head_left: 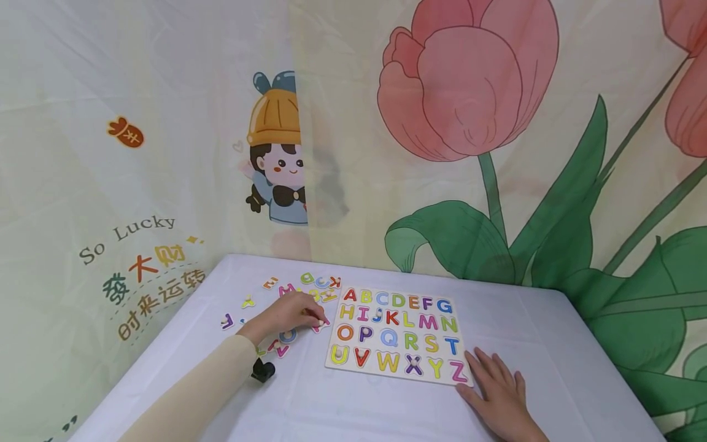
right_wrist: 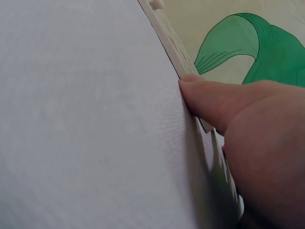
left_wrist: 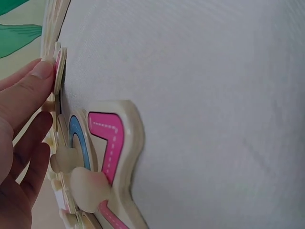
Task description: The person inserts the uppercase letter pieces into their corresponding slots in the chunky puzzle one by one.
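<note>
A wooden alphabet puzzle board [head_left: 371,367] lies on the table, printed with rows of coloured letters. Knobs stand up on several of its letters, among them the purple X [head_left: 413,364] and red V [head_left: 361,356]. Just off the board's left edge, my left hand [head_left: 291,311] pinches a pink letter piece [head_left: 317,329] by its knob; fingers hide which letter it is. The left wrist view shows that piece [left_wrist: 60,71] nearly edge-on between thumb and finger. My right hand [head_left: 499,393] lies with fingers spread at the board's lower right corner, its thumb touching the edge.
Loose knobbed letters lie left of the board, including a purple F [head_left: 227,321], a yellow Y [head_left: 248,301] and a red K [head_left: 335,282]. A pink letter piece [left_wrist: 132,143] and a blue one [left_wrist: 77,129] sit below the left hand. Patterned curtains [head_left: 342,123] hang behind the white table [head_left: 519,319].
</note>
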`<state>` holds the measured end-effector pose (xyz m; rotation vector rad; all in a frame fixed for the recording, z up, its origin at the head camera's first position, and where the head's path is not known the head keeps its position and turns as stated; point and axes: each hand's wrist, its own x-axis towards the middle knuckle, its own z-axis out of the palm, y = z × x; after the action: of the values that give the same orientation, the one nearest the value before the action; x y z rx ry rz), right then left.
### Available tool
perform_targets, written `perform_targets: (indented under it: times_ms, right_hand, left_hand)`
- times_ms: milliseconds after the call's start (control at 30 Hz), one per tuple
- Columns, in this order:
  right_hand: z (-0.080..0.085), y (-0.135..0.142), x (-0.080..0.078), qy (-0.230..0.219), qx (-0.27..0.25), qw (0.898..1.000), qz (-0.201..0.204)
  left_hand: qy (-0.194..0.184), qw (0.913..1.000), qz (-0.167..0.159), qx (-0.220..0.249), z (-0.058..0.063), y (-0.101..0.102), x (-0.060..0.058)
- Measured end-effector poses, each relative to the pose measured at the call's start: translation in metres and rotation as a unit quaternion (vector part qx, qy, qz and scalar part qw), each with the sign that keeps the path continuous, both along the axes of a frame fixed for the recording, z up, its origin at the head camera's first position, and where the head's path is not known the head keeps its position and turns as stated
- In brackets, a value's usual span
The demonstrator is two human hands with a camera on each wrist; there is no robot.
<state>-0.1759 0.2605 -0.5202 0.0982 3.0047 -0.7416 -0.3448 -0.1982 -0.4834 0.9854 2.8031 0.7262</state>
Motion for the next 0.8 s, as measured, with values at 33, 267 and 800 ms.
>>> perform_targets:
  times_ms: [33, 267, 800]
  right_hand:
    - [0.000, 0.000, 0.000, 0.000, 0.000, 1.000, 0.000]
    - [-0.002, 0.001, 0.000, -0.001, 0.004, 1.000, 0.000]
    - [-0.002, 0.001, -0.001, 0.001, 0.005, 1.000, 0.001]
  left_hand:
    - [-0.006, 1.0000, 0.005, 0.002, 0.000, 0.000, 0.000]
    - [-0.021, 0.9990, 0.030, 0.024, -0.002, 0.001, 0.000]
    - [0.031, 0.9883, 0.114, 0.096, -0.006, 0.049, 0.004]
